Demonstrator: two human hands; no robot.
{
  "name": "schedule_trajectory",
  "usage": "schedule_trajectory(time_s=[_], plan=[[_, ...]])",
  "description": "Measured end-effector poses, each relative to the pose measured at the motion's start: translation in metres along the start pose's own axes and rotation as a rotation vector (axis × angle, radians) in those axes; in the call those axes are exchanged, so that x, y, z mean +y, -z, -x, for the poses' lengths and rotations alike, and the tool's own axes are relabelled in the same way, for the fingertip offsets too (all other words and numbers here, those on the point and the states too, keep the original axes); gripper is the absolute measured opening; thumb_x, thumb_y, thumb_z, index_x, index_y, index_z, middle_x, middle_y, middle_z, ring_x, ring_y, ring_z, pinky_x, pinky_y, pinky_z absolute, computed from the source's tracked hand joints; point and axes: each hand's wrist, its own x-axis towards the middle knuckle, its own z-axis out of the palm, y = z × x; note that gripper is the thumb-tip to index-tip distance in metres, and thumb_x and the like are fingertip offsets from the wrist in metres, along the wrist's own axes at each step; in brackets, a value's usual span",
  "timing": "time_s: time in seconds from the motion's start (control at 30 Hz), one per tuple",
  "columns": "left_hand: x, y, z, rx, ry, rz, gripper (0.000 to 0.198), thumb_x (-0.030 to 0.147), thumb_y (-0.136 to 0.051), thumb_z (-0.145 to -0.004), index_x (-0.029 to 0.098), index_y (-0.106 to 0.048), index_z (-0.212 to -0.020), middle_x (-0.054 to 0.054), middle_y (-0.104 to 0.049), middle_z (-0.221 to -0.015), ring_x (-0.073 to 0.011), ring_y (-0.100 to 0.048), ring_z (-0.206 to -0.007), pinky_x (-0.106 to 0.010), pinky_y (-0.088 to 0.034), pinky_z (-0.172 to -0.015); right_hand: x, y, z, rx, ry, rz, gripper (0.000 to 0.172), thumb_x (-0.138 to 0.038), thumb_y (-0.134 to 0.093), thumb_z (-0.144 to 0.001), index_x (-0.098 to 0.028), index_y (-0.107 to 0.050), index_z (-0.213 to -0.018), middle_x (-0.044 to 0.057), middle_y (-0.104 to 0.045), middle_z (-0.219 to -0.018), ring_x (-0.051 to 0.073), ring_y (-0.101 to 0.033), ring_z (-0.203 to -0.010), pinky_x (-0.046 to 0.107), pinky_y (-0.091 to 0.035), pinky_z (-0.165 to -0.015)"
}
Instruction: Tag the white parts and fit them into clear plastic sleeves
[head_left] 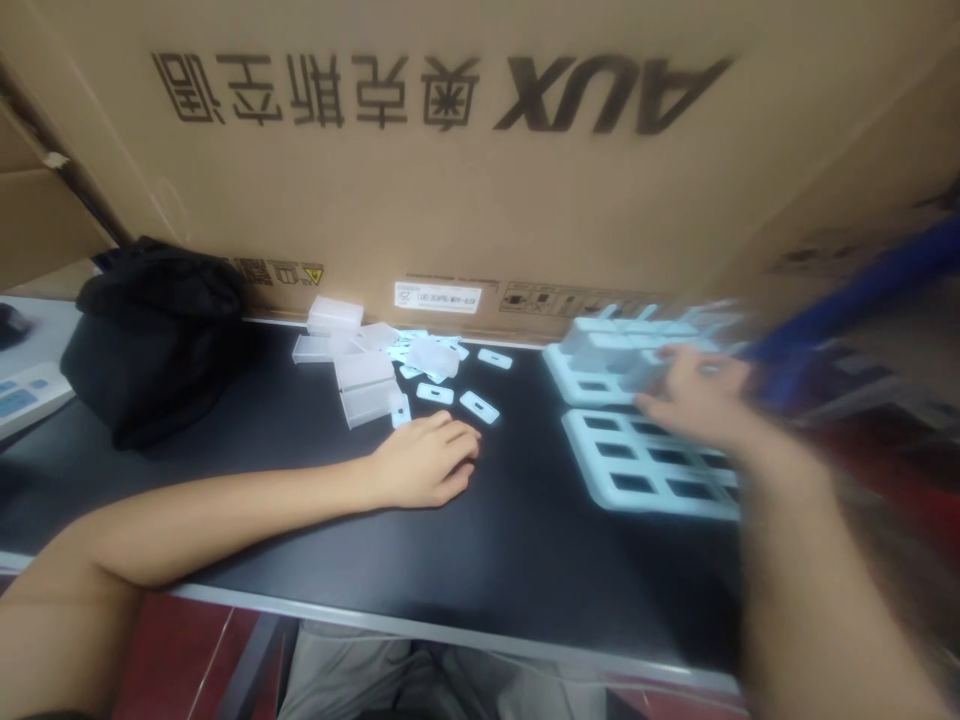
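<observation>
My left hand [425, 462] rests palm down on the black table [487, 560], fingers loosely curled, just below a scatter of small white plastic tabs [478, 405] and clear plastic cases [365, 383]. It holds nothing that I can see. My right hand [694, 395] is blurred by motion over a white slotted tray [645, 470]. Its fingers seem closed around a small clear case [643, 372], near a row of cases standing in the tray's far part [600, 345].
A large cardboard box [480, 150] with printed lettering stands along the table's far edge. A black bag [154, 335] lies at the left. A blue bar [855, 290] crosses the right side. The table's front edge runs near my body.
</observation>
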Motion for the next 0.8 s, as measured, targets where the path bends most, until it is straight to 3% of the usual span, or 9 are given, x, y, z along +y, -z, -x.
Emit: schedule_trajectory(time_s=[0.27,0.57,0.8], plan=[[0.0,0.0,0.001,0.009,-0.004,-0.002,0.017,0.03,-0.052,-0.101,0.019,-0.065,-0.106,-0.007,-0.07,-0.129,-0.023,-0.062,-0.108,-0.036,-0.056,-0.088,0.004,0.003,0.0,0.039,-0.002,-0.05,0.063,-0.046,-0.045,-0.07,-0.017,-0.04,-0.125,0.011,-0.069,-0.086,0.044,-0.049,-0.129,0.057,-0.027,-0.109],[0.0,0.0,0.001,0.005,-0.001,-0.002,0.018,0.03,-0.051,-0.101,0.019,-0.065,-0.107,-0.007,-0.07,-0.13,-0.023,-0.062,-0.11,-0.036,-0.056,-0.089,0.004,0.001,0.001,0.087,0.015,-0.074,0.06,-0.039,-0.046,-0.073,-0.015,-0.042,-0.128,0.012,-0.07,-0.087,0.042,-0.048,-0.127,0.055,-0.023,-0.111],[0.0,-0.001,0.0,0.014,-0.009,0.004,0.018,0.029,-0.051,-0.101,0.018,-0.065,-0.106,-0.007,-0.07,-0.129,-0.0232,-0.062,-0.109,-0.036,-0.056,-0.09,-0.017,0.003,0.003,0.176,-0.06,-0.077,0.054,-0.039,-0.046,-0.083,-0.012,-0.046,-0.13,0.013,-0.063,-0.078,0.042,-0.043,-0.125,0.053,-0.031,-0.105]])
